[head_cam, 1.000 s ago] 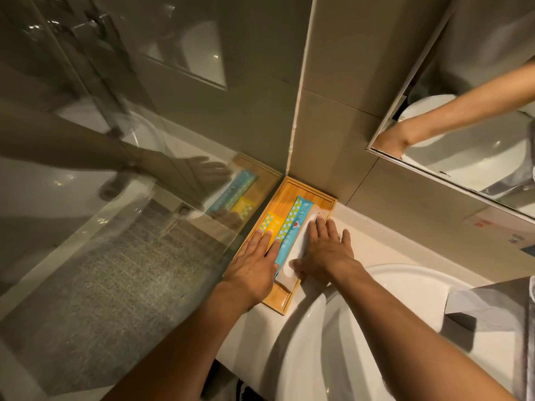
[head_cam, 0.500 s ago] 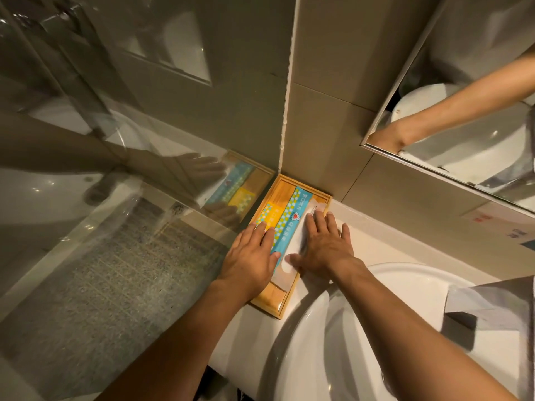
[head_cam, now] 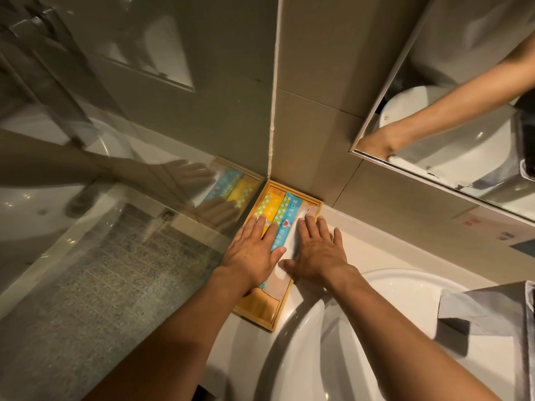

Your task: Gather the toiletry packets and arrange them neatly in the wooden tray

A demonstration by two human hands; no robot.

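One sink (head_cam: 333, 328), one tray (head_cam: 262, 309) in the corner, two hands, three packets inside. Left hand (head_cam: 252, 253) and right hand (head_cam: 317, 253) lie flat, fingers spread, gripping nothing, hiding the near ends of the yellow (head_cam: 270, 206), blue (head_cam: 286, 218) and white packet (head_cam: 298, 227).

Since the earlier pictures the flat right hand (head_cam: 318, 253) has slid a little off the long white packet (head_cam: 292, 241) toward the worktop side, while the left hand (head_cam: 252, 253) has crept further up over the yellow dotted packet (head_cam: 269, 206) in the rectangular wooden tray (head_cam: 260, 309).
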